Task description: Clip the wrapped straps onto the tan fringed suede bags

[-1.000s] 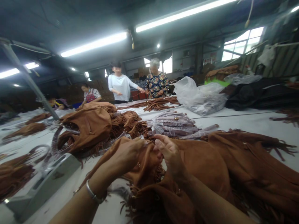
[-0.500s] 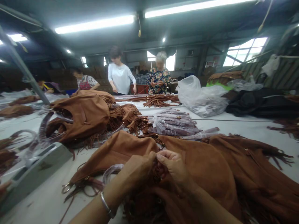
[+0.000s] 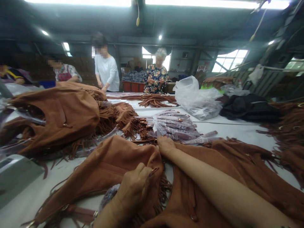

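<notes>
My left hand (image 3: 134,185) is closed over a brown suede fringed bag (image 3: 111,158), with the end of a thin brown leather strip (image 3: 155,171) sticking out of its fingers. My right hand (image 3: 167,146) reaches further out, its fingers bent down at the near edge of a bundle of plastic-wrapped straps (image 3: 175,122). What those fingers hold, if anything, is hidden. Under my right forearm lies a second brown suede bag (image 3: 201,161). Fringe hangs from the first bag between my two arms. A brown strap with a metal ring (image 3: 80,213) lies at the lower left.
More brown bags are piled at the left (image 3: 71,110). A grey-green box-like object (image 3: 19,177) stands at the left edge. Beyond the straps are loose brown fringe (image 3: 158,100), a white plastic bag (image 3: 197,98) and a black cloth item (image 3: 249,107). Several people work across the table.
My hands, together over the bag before, have parted. The right has moved forward to the strap bundle; the left has come slightly lower and left, holding a strip. The view has turned right.
</notes>
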`<state>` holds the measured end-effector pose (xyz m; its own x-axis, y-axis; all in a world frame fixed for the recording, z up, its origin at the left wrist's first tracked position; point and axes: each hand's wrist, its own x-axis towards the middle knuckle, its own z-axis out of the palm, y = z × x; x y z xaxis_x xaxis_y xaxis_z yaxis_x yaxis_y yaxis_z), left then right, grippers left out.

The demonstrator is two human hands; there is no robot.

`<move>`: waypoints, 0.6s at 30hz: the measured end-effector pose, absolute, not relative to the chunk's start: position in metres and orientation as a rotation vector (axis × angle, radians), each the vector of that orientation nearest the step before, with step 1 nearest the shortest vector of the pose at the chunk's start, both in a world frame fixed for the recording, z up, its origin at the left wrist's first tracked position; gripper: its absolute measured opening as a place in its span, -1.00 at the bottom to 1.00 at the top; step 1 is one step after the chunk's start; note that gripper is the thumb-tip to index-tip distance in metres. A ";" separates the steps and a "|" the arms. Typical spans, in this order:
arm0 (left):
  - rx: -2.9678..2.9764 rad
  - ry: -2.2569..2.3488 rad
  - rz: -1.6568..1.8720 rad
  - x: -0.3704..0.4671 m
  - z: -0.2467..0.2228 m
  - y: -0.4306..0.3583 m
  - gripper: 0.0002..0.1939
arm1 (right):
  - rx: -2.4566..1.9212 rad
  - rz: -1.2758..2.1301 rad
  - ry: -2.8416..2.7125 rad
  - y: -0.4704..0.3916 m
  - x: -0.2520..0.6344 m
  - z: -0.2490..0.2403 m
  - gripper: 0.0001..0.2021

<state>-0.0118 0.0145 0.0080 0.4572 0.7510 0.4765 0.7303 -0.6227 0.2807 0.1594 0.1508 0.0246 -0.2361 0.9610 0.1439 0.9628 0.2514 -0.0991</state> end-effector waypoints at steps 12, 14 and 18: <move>2.317 1.284 1.052 -0.018 0.015 0.014 -0.69 | -1.474 0.312 -2.270 0.120 0.195 0.079 -0.78; 2.042 1.266 1.159 -0.021 0.030 0.015 -0.69 | -1.347 0.438 -2.220 0.102 0.197 0.086 -0.78; 1.655 1.150 1.352 -0.013 0.068 0.019 -0.66 | -1.111 0.713 -2.004 0.073 0.196 0.093 -0.80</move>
